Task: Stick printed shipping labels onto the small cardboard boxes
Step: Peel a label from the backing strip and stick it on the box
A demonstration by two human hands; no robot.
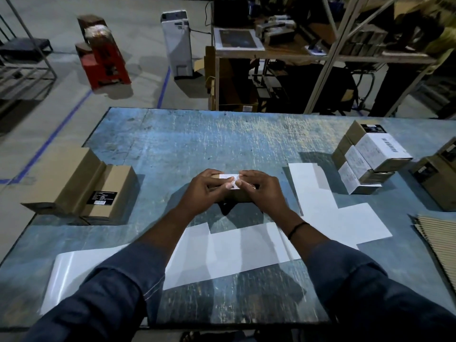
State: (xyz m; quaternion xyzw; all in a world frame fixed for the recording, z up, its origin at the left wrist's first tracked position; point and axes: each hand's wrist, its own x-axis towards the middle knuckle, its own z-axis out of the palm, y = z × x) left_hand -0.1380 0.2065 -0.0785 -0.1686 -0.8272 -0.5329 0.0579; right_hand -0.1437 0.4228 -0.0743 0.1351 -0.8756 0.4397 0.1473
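Observation:
A small cardboard box [237, 196] stands at the middle of the worn blue table [187, 144]. A white printed label [228, 176] lies across its top. My left hand [206, 191] grips the box's left end, with its thumb on the label. My right hand [261, 191] curls over the right end, fingertips on the label. Most of the box is hidden under both hands.
Two plain brown boxes [81, 186] with black stickers lie at the left edge. A stack of labelled boxes [370, 159] stands at the right, with more boxes [439, 174] behind. White backing sheets [234, 250] lie near me and to the right. Corrugated card [436, 238] sits at the right edge.

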